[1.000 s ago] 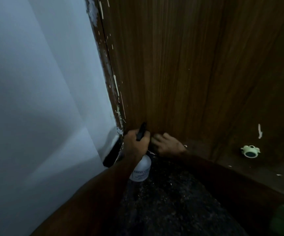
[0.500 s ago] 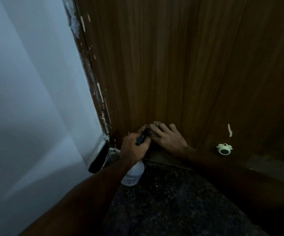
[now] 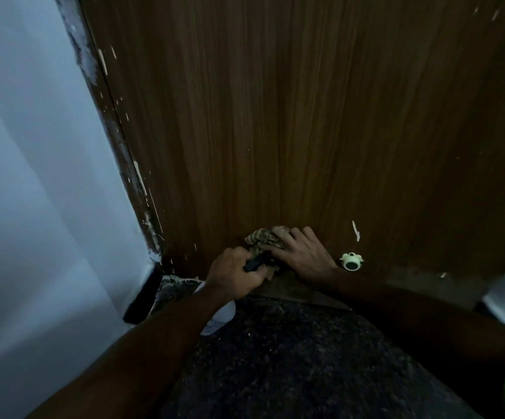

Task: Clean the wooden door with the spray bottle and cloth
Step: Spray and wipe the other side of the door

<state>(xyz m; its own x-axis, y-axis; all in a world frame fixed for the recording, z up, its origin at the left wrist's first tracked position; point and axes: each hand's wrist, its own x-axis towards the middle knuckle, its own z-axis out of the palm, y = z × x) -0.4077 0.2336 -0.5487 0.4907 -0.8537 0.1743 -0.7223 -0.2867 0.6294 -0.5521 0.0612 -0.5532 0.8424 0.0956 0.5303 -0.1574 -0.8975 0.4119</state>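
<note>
Left hand fingers wrapped round spray bottle neck, black trigger head poking out, white body below wrist. Right hand fingers spread flat, pressing crumpled cloth against wooden door bottom edge. Cloth just beyond spray bottle nozzle. Small green doorstop just right of right hand, low on door.
</note>
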